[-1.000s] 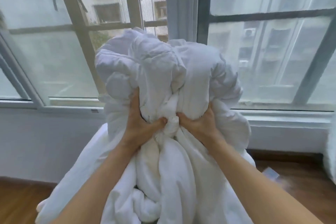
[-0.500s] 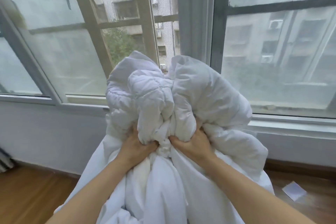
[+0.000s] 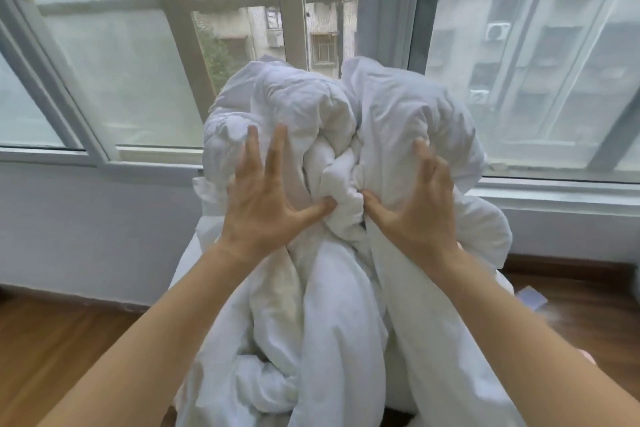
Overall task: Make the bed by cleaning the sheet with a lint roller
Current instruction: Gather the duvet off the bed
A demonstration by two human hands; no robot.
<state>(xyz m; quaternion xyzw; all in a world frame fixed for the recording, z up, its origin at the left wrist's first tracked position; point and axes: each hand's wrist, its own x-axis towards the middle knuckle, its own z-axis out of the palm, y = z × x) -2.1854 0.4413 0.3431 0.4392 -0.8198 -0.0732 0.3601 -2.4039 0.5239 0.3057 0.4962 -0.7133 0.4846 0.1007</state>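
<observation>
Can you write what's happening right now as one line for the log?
step: handling bedding | left hand: open, fingers spread on white duvet | right hand: open, on duvet | lint roller: not in view

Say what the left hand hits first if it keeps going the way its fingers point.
The left hand already lies flat against the bunched white duvet; beyond that, probably the window, though depth is unclear.

big grey-framed windows (image 3: 519,87) across 12 o'clock, apartment blocks (image 3: 322,28) outside, pale wall (image 3: 86,225) below, wood floor (image 3: 52,350) at 7.
</observation>
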